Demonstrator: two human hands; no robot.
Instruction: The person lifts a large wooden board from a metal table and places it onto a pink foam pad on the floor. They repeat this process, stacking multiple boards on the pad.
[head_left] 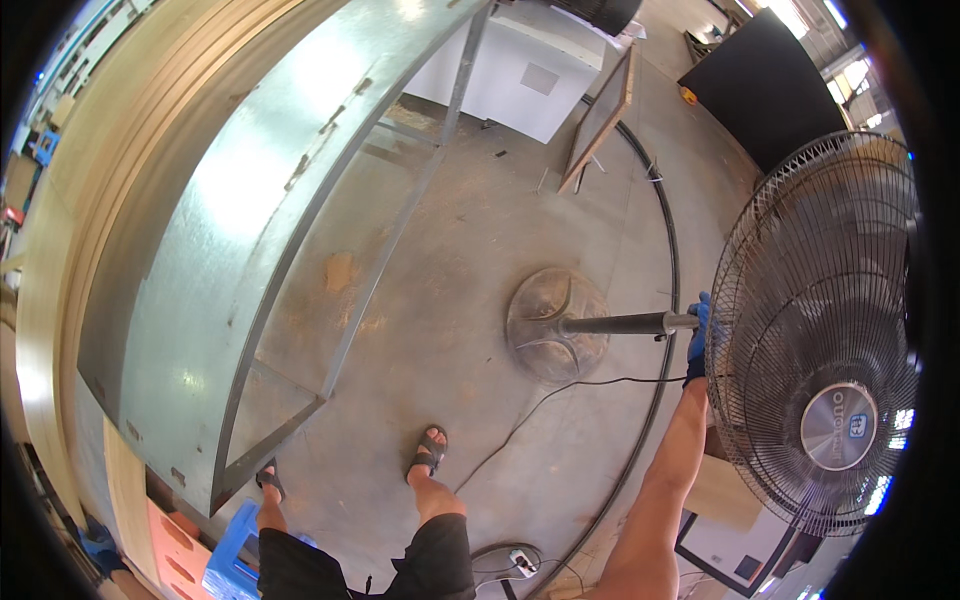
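Observation:
At the right stands a large black pedestal fan (640, 325) with a round wire cage and a heavy round base on the floor. My right hand (697, 335), in a blue glove, is closed round its pole just below the head; the cage hides part of the fingers. Far to the lower left, my left hand (100, 548), also gloved in blue, is beside the edge of the long pale wooden boards (45, 390). Its fingers are too small and distorted to make out. Between the hands is a long metal-topped bench (215, 220) on a steel frame.
A dark cord (545, 400) runs from the fan across the floor, and a black hose (668, 230) curves beyond it. A power strip (522, 563) lies near my feet. A blue plastic stool (232, 560) stands beside the bench. Farther off are a white cabinet (515, 75) and a leaning panel (600, 120).

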